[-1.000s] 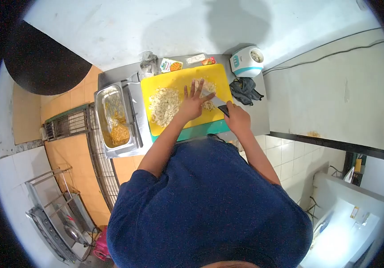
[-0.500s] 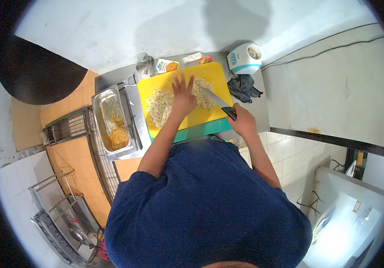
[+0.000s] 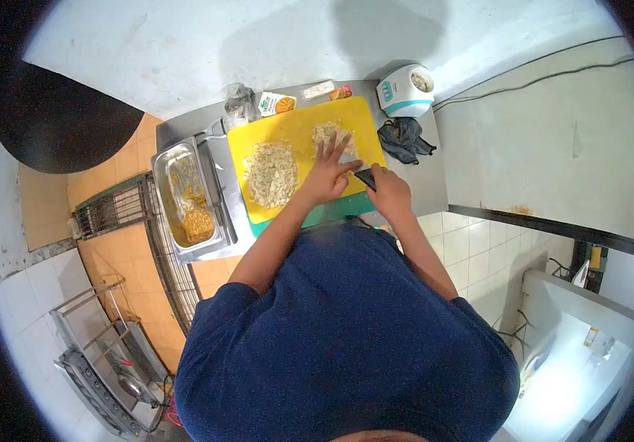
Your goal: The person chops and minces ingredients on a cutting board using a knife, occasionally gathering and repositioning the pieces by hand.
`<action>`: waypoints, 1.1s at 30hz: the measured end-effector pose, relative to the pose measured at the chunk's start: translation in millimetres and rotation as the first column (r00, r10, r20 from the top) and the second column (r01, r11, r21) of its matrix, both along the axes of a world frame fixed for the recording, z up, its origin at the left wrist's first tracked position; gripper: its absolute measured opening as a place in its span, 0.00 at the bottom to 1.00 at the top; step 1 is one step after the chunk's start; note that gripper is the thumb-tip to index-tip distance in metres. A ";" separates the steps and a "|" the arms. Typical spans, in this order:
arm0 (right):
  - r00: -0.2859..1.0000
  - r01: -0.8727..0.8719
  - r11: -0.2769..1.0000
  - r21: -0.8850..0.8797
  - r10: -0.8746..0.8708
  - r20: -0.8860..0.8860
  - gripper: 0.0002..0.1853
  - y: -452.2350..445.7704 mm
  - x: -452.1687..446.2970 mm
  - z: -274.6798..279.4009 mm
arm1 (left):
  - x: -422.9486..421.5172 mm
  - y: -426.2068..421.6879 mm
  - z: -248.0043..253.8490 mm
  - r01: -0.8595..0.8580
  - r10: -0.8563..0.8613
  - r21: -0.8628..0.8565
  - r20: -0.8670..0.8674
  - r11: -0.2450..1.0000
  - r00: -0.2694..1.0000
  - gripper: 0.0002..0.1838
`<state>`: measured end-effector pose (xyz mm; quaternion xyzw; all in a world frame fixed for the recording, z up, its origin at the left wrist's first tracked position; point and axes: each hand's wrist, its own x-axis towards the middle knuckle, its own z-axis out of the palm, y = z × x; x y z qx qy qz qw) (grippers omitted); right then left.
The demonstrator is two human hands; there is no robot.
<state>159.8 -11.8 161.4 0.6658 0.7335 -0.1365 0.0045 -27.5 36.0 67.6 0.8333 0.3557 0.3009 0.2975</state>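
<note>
A yellow cutting board (image 3: 306, 121) lies on the counter with two piles of pale chopped food. The larger pile (image 3: 271, 175) is on its left half, and the smaller pile (image 3: 331, 134) is toward the far right. My right hand (image 3: 390, 193) is wrapped around the black handle of a knife (image 3: 365, 177) at the board's near right. My left hand (image 3: 324, 179) has its fingers spread over the near side of the smaller pile, beside the knife. Most of the blade is hidden by that hand, and I cannot tell whether the fingers press on it.
Left of the board stands a metal tray (image 3: 160, 177) holding orange-brown food (image 3: 197, 225). Behind the board are a clear bag (image 3: 239, 103) and a printed packet (image 3: 278, 104). A white and teal appliance (image 3: 404, 92) and a black plastic bag (image 3: 403, 140) sit at right.
My left hand has moved right and nearer, from between the piles to beside the knife. My right hand has shifted slightly left with the knife, whose blade is now mostly covered.
</note>
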 end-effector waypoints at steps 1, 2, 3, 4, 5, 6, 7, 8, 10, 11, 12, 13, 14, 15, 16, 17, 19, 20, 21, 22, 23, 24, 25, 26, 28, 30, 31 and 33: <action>1.000 -0.014 1.000 -0.003 0.014 0.011 0.19 -0.7 -0.2 1.3 | -1.3 1.6 -2.3 -0.033 0.033 0.004 -0.023 0.999 0.999 0.27; 0.999 -0.029 1.000 -0.005 0.029 0.022 0.20 -1.3 -0.3 2.9 | -2.8 4.3 -4.7 -0.066 0.066 0.009 -0.045 0.998 0.997 0.26; 0.998 -0.045 0.999 -0.008 0.045 0.033 0.22 -1.9 -0.2 4.6 | -4.8 6.5 -6.5 -0.100 0.100 0.015 -0.067 0.995 0.993 0.26; 0.999 -0.046 0.999 -0.001 0.046 0.026 0.22 -2.7 0.1 6.2 | -8.1 7.9 -8.3 -0.158 0.160 0.029 -0.110 0.987 0.981 0.27; 0.999 -0.047 0.999 0.006 0.047 0.018 0.22 -3.4 0.7 7.8 | -12.3 9.6 -10.0 -0.214 0.218 0.045 -0.152 0.976 0.964 0.27; 0.999 -0.047 0.999 0.015 0.047 0.010 0.22 -3.8 1.5 9.8 | -16.2 11.2 -13.3 -0.268 0.275 0.065 -0.192 0.961 0.942 0.28; 0.999 -0.033 0.999 0.006 0.033 0.002 0.21 -4.6 2.5 13.4 | -19.4 11.9 -17.0 -0.321 0.327 0.064 -0.201 0.945 0.923 0.29; 1.000 -0.018 1.000 -0.002 0.018 -0.006 0.21 -5.1 3.4 18.2 | -22.5 13.0 -20.8 -0.373 0.378 0.065 -0.210 0.926 0.902 0.29; 0.998 0.026 1.000 -0.014 -0.026 -0.050 0.21 -5.2 5.5 26.0 | -27.7 15.8 -28.9 -0.435 0.434 0.042 -0.201 0.899 0.878 0.31; 0.995 0.055 0.998 -0.021 -0.057 -0.085 0.21 -5.5 7.1 28.9 | -29.7 17.0 -33.2 -0.446 0.441 0.015 -0.182 0.895 0.879 0.31; 0.989 0.085 0.996 -0.029 -0.088 -0.119 0.21 -5.5 8.9 31.6 | -30.7 17.9 -34.7 -0.455 0.448 -0.012 -0.164 0.890 0.879 0.32; 0.982 0.109 0.991 -0.079 -0.120 -0.144 0.21 -4.3 11.3 34.3 | -30.3 18.3 -36.0 -0.438 0.434 -0.060 -0.071 0.897 0.898 0.31; 0.974 0.131 0.983 -0.130 -0.152 -0.166 0.21 -2.3 13.7 36.8 | -28.8 18.4 -37.4 -0.417 0.421 -0.107 0.023 0.903 0.907 0.31; 0.964 0.151 0.972 -0.181 -0.185 -0.188 0.21 -1.1 14.7 39.1 | -27.3 18.4 -39.2 -0.390 0.408 -0.151 0.117 0.908 0.905 0.31; 0.959 0.146 0.972 -0.184 -0.184 -0.214 0.21 -1.4 14.9 41.0 | -23.5 17.8 -41.2 -0.379 0.437 -0.296 0.165 0.877 0.884 0.31; 0.953 0.140 0.972 -0.188 -0.184 -0.239 0.21 -2.2 14.9 42.6 | -17.7 16.6 -43.6 -0.352 0.472 -0.436 0.206 0.828 0.857 0.32; 0.943 0.154 0.971 -0.185 -0.200 -0.267 0.22 -5.5 10.5 48.7 | -9.9 15.2 -32.6 -0.133 0.614 -0.768 0.380 0.626 0.692 0.33; 0.939 0.172 0.969 -0.176 -0.215 -0.268 0.22 -6.9 4.6 54.2 | -7.7 17.2 -19.7 0.101 0.729 -0.876 0.451 0.471 0.515 0.34; 0.935 0.189 0.968 -0.167 -0.229 -0.269 0.22 -8.4 0.5 56.5 | -6.6 18.3 -12.8 0.360 0.839 -0.876 0.440 0.321 0.320 0.36; 0.942 0.183 0.975 -0.129 -0.212 -0.261 0.22 -10.3 -1.3 52.8 | -8.5 18.5 -14.9 0.457 0.862 -0.848 0.423 0.268 0.280 0.39; 0.948 0.174 0.980 -0.091 -0.192 -0.253 0.22 -12.2 -2.4 45.6 | -12.6 19.5 -15.3 0.548 0.884 -0.807 0.402 0.219 0.240 0.41; 0.954 0.164 0.985 -0.051 -0.172 -0.246 0.22 -13.7 -3.1 38.2 | -16.0 19.6 -13.6 0.633 0.904 -0.755 0.376 0.173 0.202 0.44; 0.962 0.135 0.991 -0.014 -0.134 -0.239 0.22 -14.6 -3.3 31.3 | -17.7 19.2 -11.9 0.685 0.901 -0.707 0.397 0.177 0.177 0.45; 0.968 0.105 0.994 0.023 -0.097 -0.232 0.23 -15.4 -3.3 24.2 | -19.5 19.1 -10.1 0.734 0.897 -0.655 0.416 0.180 0.151 0.47; 0.974 0.070 0.995 0.070 -0.053 -0.218 0.23 -16.6 -2.1 11.6 | -23.7 19.6 2.0 0.778 0.927 -0.609 0.361 0.153 0.100 0.49; 0.978 0.057 0.994 0.092 -0.037 -0.203 0.22 -14.3 2.6 -0.2 | -27.7 21.0 11.1 0.782 0.976 -0.616 0.212 0.094 0.049 0.50; 0.978 0.071 0.990 0.123 -0.046 -0.202 0.22 -13.5 6.7 -8.4 | -31.4 20.0 9.9 0.778 0.961 -0.616 0.269 0.125 0.059 0.49; 0.979 0.088 0.979 0.184 -0.051 -0.200 0.21 -11.3 13.3 -16.9 | -44.9 15.8 7.3 0.769 0.923 -0.609 0.379 0.193 0.068 0.48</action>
